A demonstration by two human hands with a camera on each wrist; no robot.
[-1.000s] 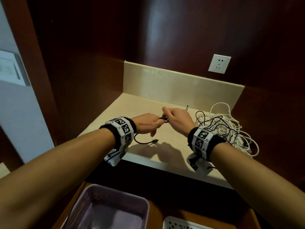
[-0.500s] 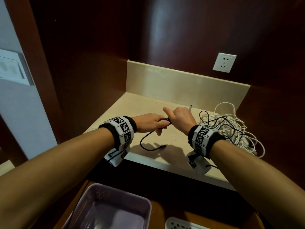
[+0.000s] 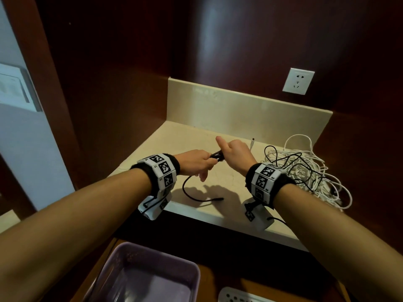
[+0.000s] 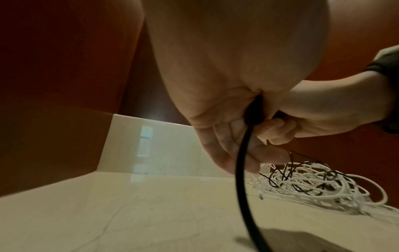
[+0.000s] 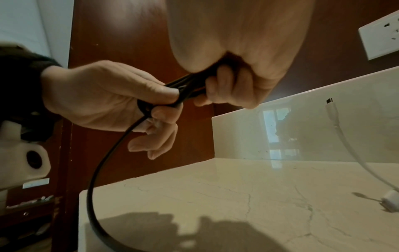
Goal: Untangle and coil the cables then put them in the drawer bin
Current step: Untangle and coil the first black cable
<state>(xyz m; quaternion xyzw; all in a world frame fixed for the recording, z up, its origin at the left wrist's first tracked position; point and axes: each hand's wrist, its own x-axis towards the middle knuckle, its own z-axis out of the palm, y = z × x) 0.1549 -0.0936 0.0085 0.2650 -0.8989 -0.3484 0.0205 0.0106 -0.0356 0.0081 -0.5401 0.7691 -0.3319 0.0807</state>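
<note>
Left hand (image 3: 197, 163) and right hand (image 3: 234, 153), held together above the counter (image 3: 192, 140), both clamped on a folded bundle of the black cable (image 3: 196, 198); compared with a second ago the loose tail lies longer across the stone, plug end flat near the front edge, so coiling of this cable appears unfinished. Tangle of white and black cables (image 3: 305, 171) remains at right, untouched, one white plug (image 3: 253, 140) standing free. Below the counter, the purple drawer bin (image 3: 194, 271) holds nothing visible; a perforated white tray (image 3: 229, 297) beside it is mostly cropped
</note>
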